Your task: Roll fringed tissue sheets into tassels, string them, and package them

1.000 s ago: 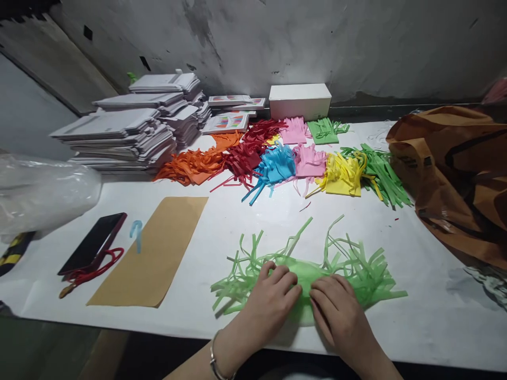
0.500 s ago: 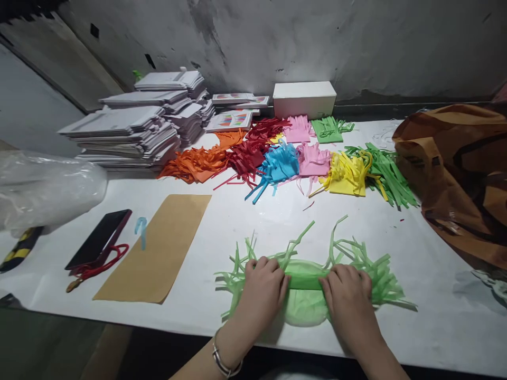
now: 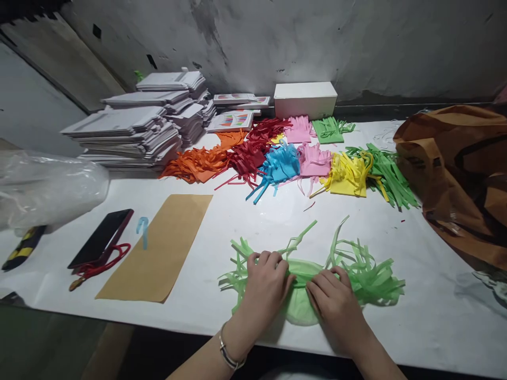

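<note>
A sheet of light green tissue paper (image 3: 301, 309) with fringed ends lies on the white table in front of me. Its middle is gathered into a crumpled band (image 3: 304, 270). My left hand (image 3: 266, 279) is closed on the left part of the band, thumb toward the middle, with a metal bracelet at the wrist. My right hand (image 3: 331, 295) grips the right part, its fingers curled against the paper. Cut strips spread out past both hands. The paper directly under my fingers is hidden.
Behind are fringed bundles in several colours, including a yellow bundle (image 3: 348, 174) and a blue bundle (image 3: 280, 161). A brown bag (image 3: 467, 169) stands right. Leftward lie brown paper (image 3: 158, 253), a phone (image 3: 102, 237), clear plastic (image 3: 51, 184) and paper stacks (image 3: 130, 126).
My right hand has moved left, closer to my left hand. The smooth green band between them is now shorter and more bunched, and the right fringe has drawn inward.
</note>
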`<action>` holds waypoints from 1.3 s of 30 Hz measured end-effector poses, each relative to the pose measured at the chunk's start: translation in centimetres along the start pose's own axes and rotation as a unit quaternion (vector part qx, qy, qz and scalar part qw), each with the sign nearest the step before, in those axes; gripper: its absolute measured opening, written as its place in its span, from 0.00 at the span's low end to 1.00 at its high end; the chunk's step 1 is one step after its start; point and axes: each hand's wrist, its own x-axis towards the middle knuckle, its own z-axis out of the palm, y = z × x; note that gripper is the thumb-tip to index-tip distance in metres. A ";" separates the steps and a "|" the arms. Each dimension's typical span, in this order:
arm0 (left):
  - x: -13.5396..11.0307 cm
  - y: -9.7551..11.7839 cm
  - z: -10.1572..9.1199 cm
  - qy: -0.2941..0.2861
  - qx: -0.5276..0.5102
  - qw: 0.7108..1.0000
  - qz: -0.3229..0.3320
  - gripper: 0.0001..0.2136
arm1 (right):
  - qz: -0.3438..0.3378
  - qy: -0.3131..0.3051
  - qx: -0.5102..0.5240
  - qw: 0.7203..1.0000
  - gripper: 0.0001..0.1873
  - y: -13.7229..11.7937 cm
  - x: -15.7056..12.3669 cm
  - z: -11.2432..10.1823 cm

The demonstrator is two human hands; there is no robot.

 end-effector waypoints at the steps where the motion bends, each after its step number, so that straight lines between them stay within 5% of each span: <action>1: -0.3 0.0 0.0 0.023 -0.014 0.999 0.023 0.03 | 0.004 0.005 0.005 1.000 0.15 0.0 0.1 0.0; 7: -1.3 -0.4 1.0 0.044 -0.041 0.987 0.151 0.08 | -0.018 -0.022 0.006 1.000 0.16 -0.3 0.1 0.2; 15: -2.6 -1.5 1.2 0.022 -0.095 0.990 0.098 0.08 | 0.027 -0.027 0.012 0.999 0.14 1.8 -1.3 -1.5; 21: -1.9 -0.3 0.4 -0.019 -0.056 0.998 0.002 0.08 | 0.081 -0.050 -0.068 0.993 0.12 2.5 -1.5 -1.1; 26: -1.0 0.6 0.5 -0.043 -0.012 0.998 -0.035 0.05 | 0.103 0.003 -0.080 0.991 0.09 1.5 -1.3 -0.7; 32: -1.3 0.0 1.0 -0.017 -0.054 0.998 0.031 0.08 | 0.007 0.003 0.033 0.999 0.12 0.0 -0.4 -0.1; 39: -1.4 -0.8 1.4 0.038 -0.080 0.991 0.104 0.06 | 0.011 -0.028 0.047 0.998 0.12 -0.1 0.5 0.7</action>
